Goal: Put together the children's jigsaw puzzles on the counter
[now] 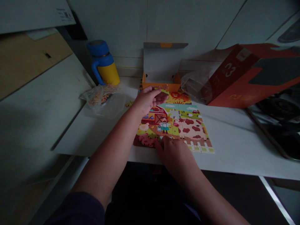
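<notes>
A colourful farm jigsaw puzzle (191, 126) lies on the white table, showing a cow, a farmer and a red barn. Over its upper left part is my left hand (150, 99), palm turned sideways, with a brown and green puzzle piece (161, 94) held between thumb and fingers. My right hand (174, 148) rests at the puzzle's lower edge, fingers curled against the pieces beside the pink pig. Whatever is under those fingers is hidden. A greyish gap shows in the puzzle above the cow's head.
Behind the puzzle stands an open orange box (161, 84). A blue and yellow bottle (107, 67) and a plastic bag (100, 100) are at the left of the white table (234, 140). At the right are a clear bag (195, 84) and a large red box (236, 84).
</notes>
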`<state>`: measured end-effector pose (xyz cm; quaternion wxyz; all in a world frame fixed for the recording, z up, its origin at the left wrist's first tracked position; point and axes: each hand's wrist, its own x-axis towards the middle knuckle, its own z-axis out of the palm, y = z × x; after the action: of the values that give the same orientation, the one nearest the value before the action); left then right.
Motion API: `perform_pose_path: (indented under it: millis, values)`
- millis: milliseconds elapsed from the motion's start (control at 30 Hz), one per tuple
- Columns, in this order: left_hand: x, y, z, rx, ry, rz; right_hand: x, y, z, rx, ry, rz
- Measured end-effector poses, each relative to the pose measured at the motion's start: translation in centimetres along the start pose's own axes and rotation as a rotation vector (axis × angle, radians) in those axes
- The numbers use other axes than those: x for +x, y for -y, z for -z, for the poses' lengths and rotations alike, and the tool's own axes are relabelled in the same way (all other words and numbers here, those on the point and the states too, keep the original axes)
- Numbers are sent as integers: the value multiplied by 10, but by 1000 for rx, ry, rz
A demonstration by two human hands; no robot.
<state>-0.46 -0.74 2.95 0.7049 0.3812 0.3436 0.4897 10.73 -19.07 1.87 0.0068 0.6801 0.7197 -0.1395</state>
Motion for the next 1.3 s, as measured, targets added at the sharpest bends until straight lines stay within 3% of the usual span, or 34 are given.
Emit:
perform_pose_path:
  millis: [233, 333, 467, 600, 867, 1100, 1300]
  values:
    - [0, 1, 2, 22, 67, 0, 3, -5, 3, 39, -48, -12]
    - [-2, 0, -1, 52, 114, 43, 7, -16, 10, 80, -127, -43]
    - [-4, -1, -5, 59, 148, 75, 9, -22, 12, 140, -214, 71]
    - [-4, 0, -5, 74, 136, 81, 4, -12, 3, 80, -150, 223]
    - [-4, 0, -4, 77, 144, 68, -9, -10, -10, -48, -120, 267]
    - [-3, 2, -3, 82, 134, 79, -10, -11, -6, -33, -66, 260]
    - [-2, 2, -2, 88, 153, 72, -4, -18, 5, -134, -63, 342]
